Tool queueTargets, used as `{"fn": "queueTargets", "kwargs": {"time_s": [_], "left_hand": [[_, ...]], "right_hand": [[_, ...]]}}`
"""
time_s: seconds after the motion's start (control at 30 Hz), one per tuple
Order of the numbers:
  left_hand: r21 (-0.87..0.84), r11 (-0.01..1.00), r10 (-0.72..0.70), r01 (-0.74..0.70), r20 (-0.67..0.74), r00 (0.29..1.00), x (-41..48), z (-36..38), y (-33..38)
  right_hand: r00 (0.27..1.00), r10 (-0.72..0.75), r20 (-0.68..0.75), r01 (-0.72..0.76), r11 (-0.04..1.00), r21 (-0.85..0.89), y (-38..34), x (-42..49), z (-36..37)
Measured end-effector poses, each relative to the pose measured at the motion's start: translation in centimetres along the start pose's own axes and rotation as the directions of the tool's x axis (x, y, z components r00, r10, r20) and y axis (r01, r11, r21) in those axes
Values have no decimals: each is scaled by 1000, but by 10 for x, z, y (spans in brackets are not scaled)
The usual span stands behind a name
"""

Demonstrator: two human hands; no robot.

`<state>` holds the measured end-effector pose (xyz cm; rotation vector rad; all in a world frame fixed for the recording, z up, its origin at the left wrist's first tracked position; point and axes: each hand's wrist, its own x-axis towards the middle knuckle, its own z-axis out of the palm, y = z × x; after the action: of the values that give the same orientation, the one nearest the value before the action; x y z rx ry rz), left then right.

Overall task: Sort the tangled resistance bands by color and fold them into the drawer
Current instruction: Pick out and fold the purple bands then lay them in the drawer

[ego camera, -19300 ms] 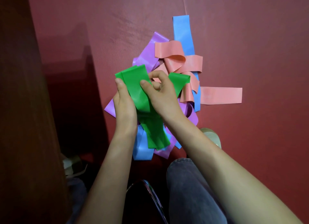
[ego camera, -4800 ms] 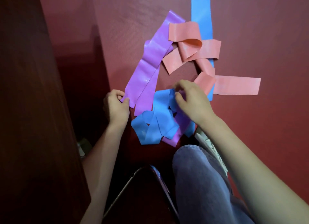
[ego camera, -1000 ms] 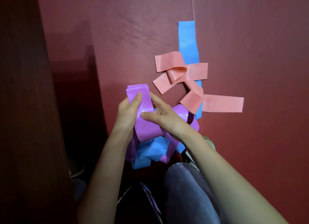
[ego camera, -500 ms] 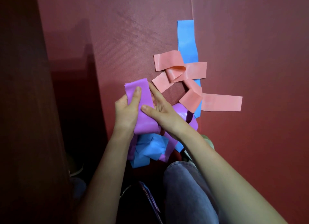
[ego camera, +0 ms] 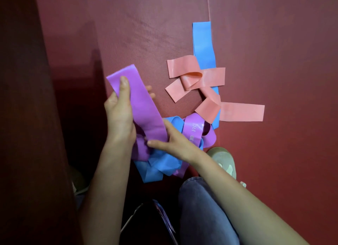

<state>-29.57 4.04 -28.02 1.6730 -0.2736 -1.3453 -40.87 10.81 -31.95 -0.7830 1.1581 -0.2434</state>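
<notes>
smooth purple band (flat strip)

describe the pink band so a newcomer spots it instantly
Start at the dark red mat and find the long blue band running up its middle. The pink band lies knotted across it, untouched by either hand, the only salmon-coloured strip.

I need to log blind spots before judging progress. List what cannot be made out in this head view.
- Drawer: not in the head view; the dark panel at the left edge shows no opening.
- Purple band: its lower end runs under the left hand and right hand.
- Blue band: its middle is hidden under the pink bands.
- Print on the purple loop: too small to read.
</notes>
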Motion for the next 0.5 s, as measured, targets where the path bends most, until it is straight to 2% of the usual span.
{"fn": "queueTargets", "kwargs": {"time_s": [0.07,0.17,0.23,0.3,0.37,0.43,0.5], "left_hand": [[29,999,36,-37,4,999,0,1,6],[44,998,37,-37,11,999,-2,0,6],[72,996,43,-44,22,999,-4,-1,3],[86,995,56,-58,25,998,-4,-2,2],[78,995,62,-63,26,998,-3,-1,2],[62,997,51,-53,33,998,-1,1,1],[80,996,35,-40,59,998,-1,2,-2]], "right_hand": [[999,30,10,-29,989,-143,9,-3,1],[990,131,55,-113,962,-248,16,-4,-2],[968,186,170,-146,963,-224,16,-6,0],[951,177,254,-139,978,-158,14,-6,7],[981,68,179,-29,977,-212,14,-3,16],[994,-100,32,104,914,-393,16,4,21],[984,-148,-102,80,869,-488,12,4,15]]}}
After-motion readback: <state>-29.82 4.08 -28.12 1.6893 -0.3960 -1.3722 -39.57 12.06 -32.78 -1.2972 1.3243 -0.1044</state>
